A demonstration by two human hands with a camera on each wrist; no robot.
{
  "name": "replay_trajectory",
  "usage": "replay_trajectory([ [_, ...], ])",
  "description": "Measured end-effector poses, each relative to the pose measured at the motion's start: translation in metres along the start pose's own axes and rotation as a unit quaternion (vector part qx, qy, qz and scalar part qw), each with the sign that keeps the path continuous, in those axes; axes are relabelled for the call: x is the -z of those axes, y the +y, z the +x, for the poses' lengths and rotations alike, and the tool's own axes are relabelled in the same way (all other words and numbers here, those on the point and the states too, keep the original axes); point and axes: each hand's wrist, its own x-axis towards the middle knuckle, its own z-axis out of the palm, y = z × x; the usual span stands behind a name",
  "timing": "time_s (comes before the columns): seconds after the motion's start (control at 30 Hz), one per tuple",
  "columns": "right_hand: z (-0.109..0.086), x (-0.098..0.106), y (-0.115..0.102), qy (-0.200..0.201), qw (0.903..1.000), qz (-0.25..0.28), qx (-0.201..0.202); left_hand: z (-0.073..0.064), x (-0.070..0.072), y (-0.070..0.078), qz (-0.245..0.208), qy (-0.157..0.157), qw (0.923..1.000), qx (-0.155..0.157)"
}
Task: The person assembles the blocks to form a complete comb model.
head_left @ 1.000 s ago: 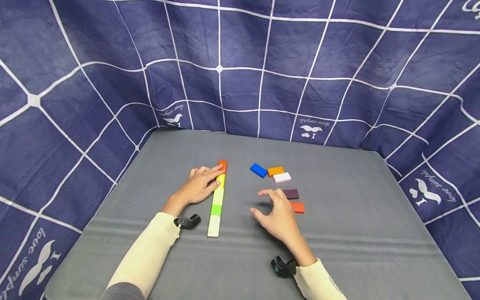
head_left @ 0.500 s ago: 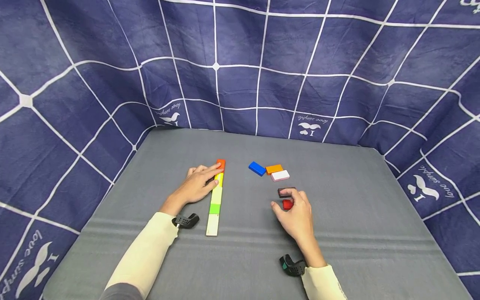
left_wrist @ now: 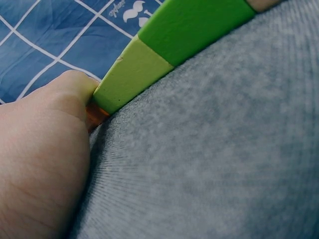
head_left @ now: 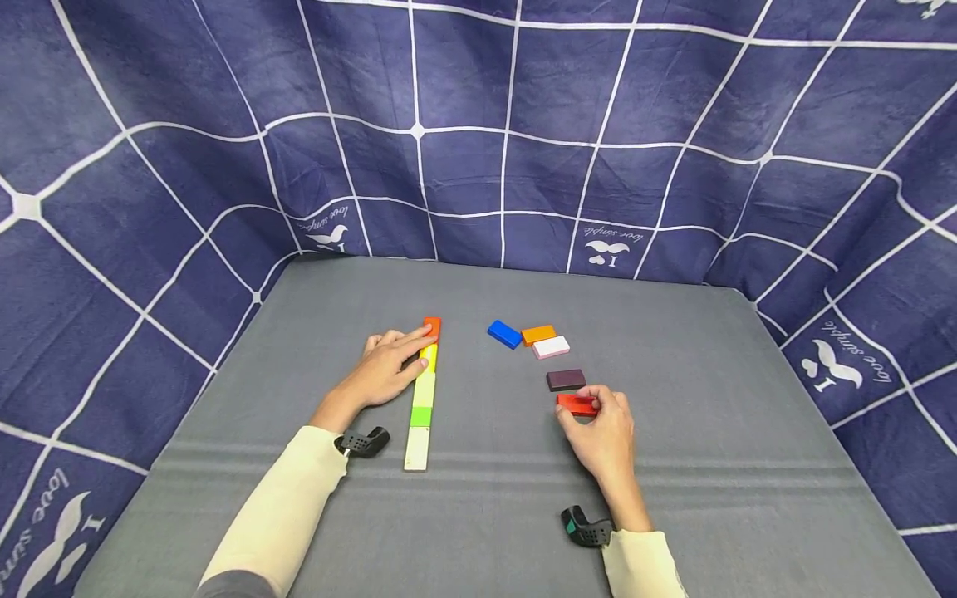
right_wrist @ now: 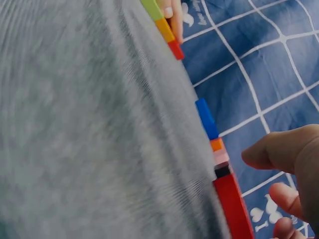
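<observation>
"Blue gridded cloth [head_left: 463, 95] hangs beyond the grey worktop [head_left: 486, 515]. Where does the red block [head_left: 574, 405] lie from you?"

"At the fingertips of my right hand [head_left: 609, 436], the nearer one, thumb by its left end. These fingers are curved and spread, seemingly not pinching; I can't tell whether they touch."

"Its long axis?"

"Roughly left to right, just my side of the dark block [head_left: 566, 380]. But the coloured row [head_left: 423, 390] runs away from me."

"Your left hand [head_left: 380, 371]?"

"Well apart, fingers extended over that row's far end."
</observation>
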Motion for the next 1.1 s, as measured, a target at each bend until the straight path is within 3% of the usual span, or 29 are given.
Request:
replay_trajectory([
  [0.43, 0.0005, -0.0064, 0.0032, -0.039, 0.9987, -0.022, -0.026, -0.0004, 0.0020, -0.0001, -0.001, 0.003, 1.0000, 0.004],
  [1.1, -0.0026, -0.0067, -0.0023, -0.048, 0.9965, -0.045, -0.052, -0.0002, 0.0009, 0.0005, -0.006, -0.001, 1.0000, 0.004],
])
